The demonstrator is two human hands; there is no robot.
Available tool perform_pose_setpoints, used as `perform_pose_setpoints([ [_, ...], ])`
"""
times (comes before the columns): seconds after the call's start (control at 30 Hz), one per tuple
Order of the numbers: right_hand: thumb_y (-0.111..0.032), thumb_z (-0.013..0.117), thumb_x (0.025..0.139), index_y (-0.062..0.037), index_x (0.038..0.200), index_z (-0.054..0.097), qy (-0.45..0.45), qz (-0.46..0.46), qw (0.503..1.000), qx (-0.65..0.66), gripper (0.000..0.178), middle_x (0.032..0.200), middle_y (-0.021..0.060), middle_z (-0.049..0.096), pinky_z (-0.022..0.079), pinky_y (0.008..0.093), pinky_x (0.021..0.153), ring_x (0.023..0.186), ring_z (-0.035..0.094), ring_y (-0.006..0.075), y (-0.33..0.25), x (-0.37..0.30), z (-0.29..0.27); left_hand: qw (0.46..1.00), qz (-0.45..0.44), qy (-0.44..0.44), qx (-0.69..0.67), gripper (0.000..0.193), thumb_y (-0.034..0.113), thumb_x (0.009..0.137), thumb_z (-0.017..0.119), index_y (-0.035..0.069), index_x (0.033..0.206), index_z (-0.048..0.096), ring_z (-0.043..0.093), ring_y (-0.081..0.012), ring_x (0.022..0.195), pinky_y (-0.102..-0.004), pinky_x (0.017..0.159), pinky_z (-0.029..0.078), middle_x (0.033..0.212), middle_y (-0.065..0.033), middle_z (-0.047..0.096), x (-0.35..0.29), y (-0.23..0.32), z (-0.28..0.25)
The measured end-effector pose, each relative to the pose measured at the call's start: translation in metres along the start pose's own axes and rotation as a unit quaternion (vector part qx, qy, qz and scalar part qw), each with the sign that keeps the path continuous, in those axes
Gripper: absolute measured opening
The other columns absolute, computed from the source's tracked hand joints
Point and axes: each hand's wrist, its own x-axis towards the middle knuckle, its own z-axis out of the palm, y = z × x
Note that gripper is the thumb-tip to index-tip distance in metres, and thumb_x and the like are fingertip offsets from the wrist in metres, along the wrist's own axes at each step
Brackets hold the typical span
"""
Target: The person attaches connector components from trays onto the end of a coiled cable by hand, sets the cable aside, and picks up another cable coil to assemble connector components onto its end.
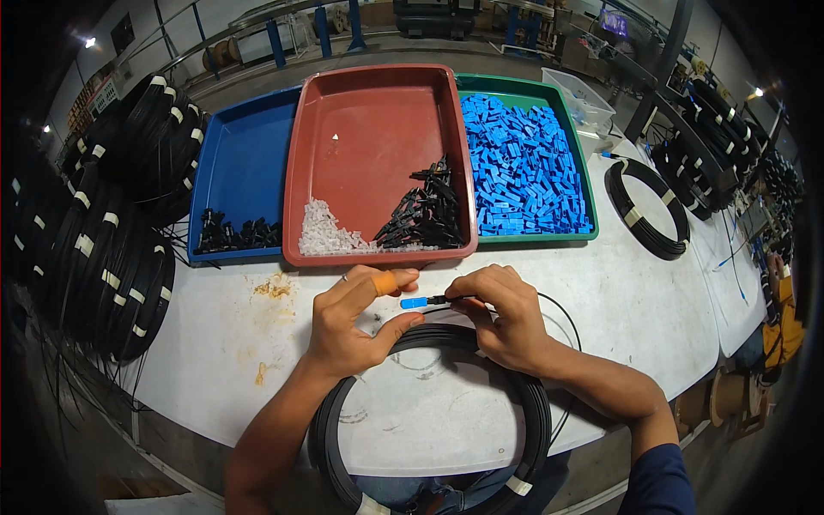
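Observation:
My right hand point(508, 319) pinches the black body of a fibre cable connector between thumb and fingers. Its blue end point(414, 303) points left. My left hand point(354, 319), with an orange wrap point(384, 283) on one finger, is open around that blue end, thumb and fingers apart; I see no contact with it. Below both hands lies a coil of black cable point(534, 421) bound with white tape, its near side over the table's front edge. A thin cable loops out to the right of my right hand.
Beyond my hands stand a blue tray point(245, 146) of black parts, a red tray point(378, 112) with clear and black pieces, and a green tray point(577, 146) full of blue connector pieces. Coiled cables point(112, 249) are stacked left; another coil point(639, 219) lies right on the white table point(635, 318).

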Motion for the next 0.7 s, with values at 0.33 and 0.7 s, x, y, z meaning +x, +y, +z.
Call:
perform_pose_setpoints([
  [0.33,0.015,0.068,0.075,-0.0019,0.093,0.067,0.034,0.028,0.992,0.118,0.025,0.085,0.0103,0.07,0.05,0.0355,0.061,0.077,0.066,0.0255,0.001,-0.006,0.002,0.999,-0.003,0.02,-0.051,0.05,0.004,0.07,0.091,0.004,0.115,0.069,0.072,-0.0166,0.086,-0.0301,0.083,0.052,0.09,-0.0082,0.079,-0.007,-0.011,0.004],
  [0.7,0.014,0.067,0.065,-0.0013,0.09,0.062,0.031,-0.132,0.988,0.071,0.029,0.092,0.0103,0.068,0.05,0.0366,0.063,0.074,0.063,0.0263,0.008,-0.006,-0.001,0.996,0.083,0.02,-0.003,0.047,0.006,0.065,0.094,0.007,0.107,0.071,0.068,-0.0142,0.078,-0.0275,0.072,0.049,0.082,-0.0034,0.077,-0.004,0.0,-0.004],
])
